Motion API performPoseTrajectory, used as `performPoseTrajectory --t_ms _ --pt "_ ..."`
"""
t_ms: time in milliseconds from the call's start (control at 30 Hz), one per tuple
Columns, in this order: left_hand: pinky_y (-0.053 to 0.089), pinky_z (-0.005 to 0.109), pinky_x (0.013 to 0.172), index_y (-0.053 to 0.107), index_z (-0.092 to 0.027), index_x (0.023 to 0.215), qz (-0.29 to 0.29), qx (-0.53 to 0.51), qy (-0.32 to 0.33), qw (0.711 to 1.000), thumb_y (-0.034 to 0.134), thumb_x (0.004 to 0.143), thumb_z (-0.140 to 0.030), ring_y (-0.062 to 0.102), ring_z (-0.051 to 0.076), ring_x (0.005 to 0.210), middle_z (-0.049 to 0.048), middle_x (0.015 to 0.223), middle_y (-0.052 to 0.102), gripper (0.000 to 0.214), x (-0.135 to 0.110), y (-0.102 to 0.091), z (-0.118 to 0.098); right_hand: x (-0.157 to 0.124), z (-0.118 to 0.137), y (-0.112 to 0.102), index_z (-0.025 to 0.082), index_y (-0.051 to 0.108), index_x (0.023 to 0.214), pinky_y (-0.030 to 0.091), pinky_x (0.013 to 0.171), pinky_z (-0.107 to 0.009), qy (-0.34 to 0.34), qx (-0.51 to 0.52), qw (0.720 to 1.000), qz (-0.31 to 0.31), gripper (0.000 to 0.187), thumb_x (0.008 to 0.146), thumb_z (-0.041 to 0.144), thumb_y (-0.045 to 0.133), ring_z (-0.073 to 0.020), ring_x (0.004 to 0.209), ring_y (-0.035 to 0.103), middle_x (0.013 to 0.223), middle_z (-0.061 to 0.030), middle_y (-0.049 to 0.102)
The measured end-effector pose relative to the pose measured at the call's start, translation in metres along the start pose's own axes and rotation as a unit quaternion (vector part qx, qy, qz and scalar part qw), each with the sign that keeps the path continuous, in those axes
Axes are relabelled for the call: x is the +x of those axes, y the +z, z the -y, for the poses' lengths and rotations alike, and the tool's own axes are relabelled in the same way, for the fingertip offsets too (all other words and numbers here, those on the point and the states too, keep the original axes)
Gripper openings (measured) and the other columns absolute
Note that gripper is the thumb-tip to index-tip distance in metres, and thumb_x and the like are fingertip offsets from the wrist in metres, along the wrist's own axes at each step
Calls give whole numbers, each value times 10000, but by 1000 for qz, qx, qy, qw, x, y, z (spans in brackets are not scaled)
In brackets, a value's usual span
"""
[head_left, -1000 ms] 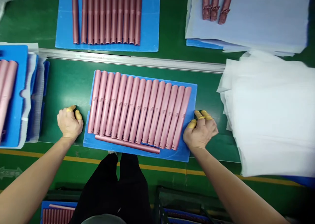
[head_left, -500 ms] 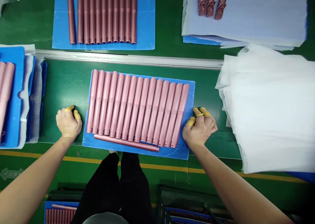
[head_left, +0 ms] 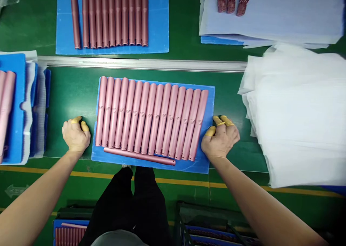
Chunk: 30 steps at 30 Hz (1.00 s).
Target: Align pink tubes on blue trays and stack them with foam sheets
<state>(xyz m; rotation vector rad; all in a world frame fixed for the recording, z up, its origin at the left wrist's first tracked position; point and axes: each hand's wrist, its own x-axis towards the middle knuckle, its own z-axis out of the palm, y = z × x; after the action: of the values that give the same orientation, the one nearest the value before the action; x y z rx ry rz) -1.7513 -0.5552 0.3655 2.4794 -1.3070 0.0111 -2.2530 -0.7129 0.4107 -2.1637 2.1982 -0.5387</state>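
Note:
A blue sheet (head_left: pixel 204 156) lies on the green work surface in front of me, slightly turned. On it is a row of pink metal tubes (head_left: pixel 150 120), side by side, each with small print near the middle. One more pink tube (head_left: pixel 139 156) lies crosswise below their lower ends. My left hand (head_left: pixel 75 136) rests on the surface left of the sheet, apart from it, fingers curled in with nothing visible in them. Beside the sheet's right edge is my right hand (head_left: pixel 220 139), thumb close to the edge, fingers bent but apart, holding nothing. Yellow finger cots cover some fingertips on both hands.
Beyond a metal rail (head_left: pixel 143 64) lies another blue sheet (head_left: pixel 159 22) with darker tubes. White sheets (head_left: pixel 302 116) are stacked at right, near three tubes (head_left: pixel 231 1) on pale sheets. At left stands a stack of blue boards (head_left: pixel 16 130). Crates (head_left: pixel 200 217) sit below.
The view has shifted slightly. Both hands and the tubes keep their places relative to the blue sheet.

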Motion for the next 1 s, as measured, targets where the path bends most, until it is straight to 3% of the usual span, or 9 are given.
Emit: performPoseTrajectory --t_ms 367,1000 --pt "408 544 1011 678 -146 1183 17 -8 -9 1000 470 969 -362 543 382 1045 179 1025 616 368 1 -3 -1 -2 -4 3 176 717 1384 322 1203 -715 -2 -1 1000 -11 524 975 325 425 -450 1468 511 1508 -244 612" --pt "427 567 955 694 -110 1231 30 22 -10 999 471 954 -360 564 415 1041 189 985 622 435 2 -9 1 -6 -14 9 162 667 1420 304 1242 -650 -8 -34 999 4 508 981 248 426 -375 1505 460 1546 -214 578"
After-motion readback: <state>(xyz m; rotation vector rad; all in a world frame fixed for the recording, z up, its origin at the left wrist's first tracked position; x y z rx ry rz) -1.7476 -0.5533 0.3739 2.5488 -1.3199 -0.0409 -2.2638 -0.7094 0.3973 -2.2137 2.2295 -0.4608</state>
